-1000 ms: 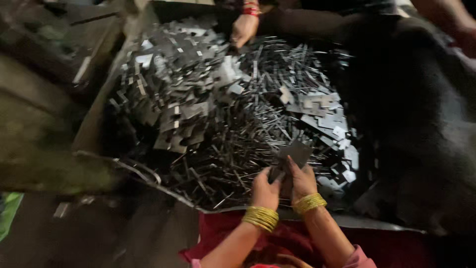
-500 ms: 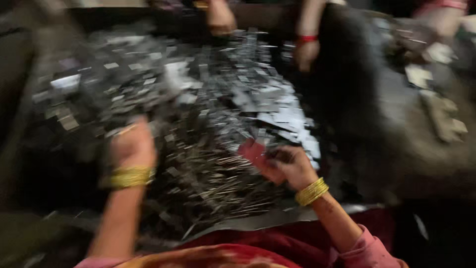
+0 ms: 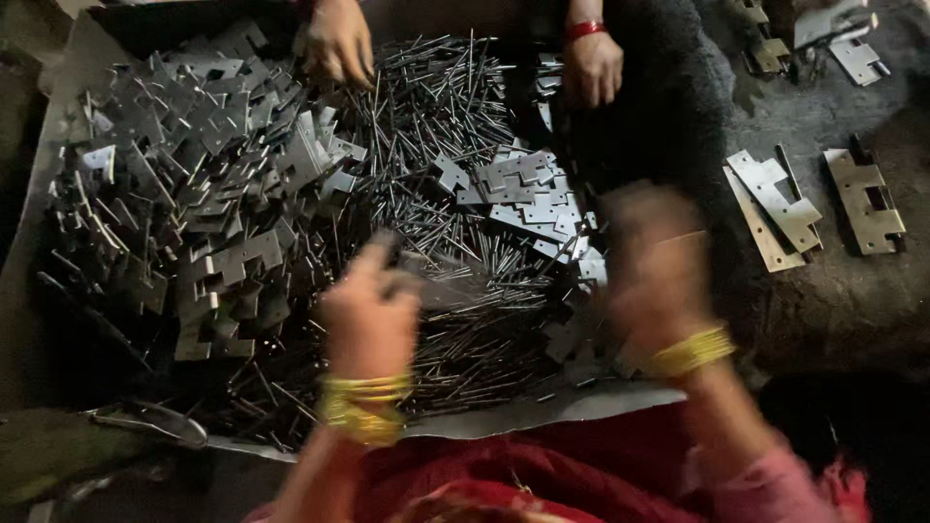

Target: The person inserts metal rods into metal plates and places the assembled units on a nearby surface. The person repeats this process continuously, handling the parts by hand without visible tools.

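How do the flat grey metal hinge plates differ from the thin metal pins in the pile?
The flat grey notched metal hinge plates are broad and heaped mostly on the left; the thin straight metal pins are slender rods spread through the middle. The plates have notched edges; the pins are plain. Both are grey metal and lie in one sheet-metal tray.

The thin pins [image 3: 455, 116] heaped in the middle look like bare steel, smooth and faintly glossy where light catches them. The flat hinge plates [image 3: 223, 184] piled beside them are grey sheet metal with a duller, satiny sheen. Both rest on a metal sheet [image 3: 581, 405], matt and worn at its edge. The finished hinges [image 3: 775, 208] lie on dark, rough ground [image 3: 833, 310]. Glossy yellow bangles [image 3: 366, 412] circle the wrist of the left hand [image 3: 373, 320], above red cloth [image 3: 542, 475].
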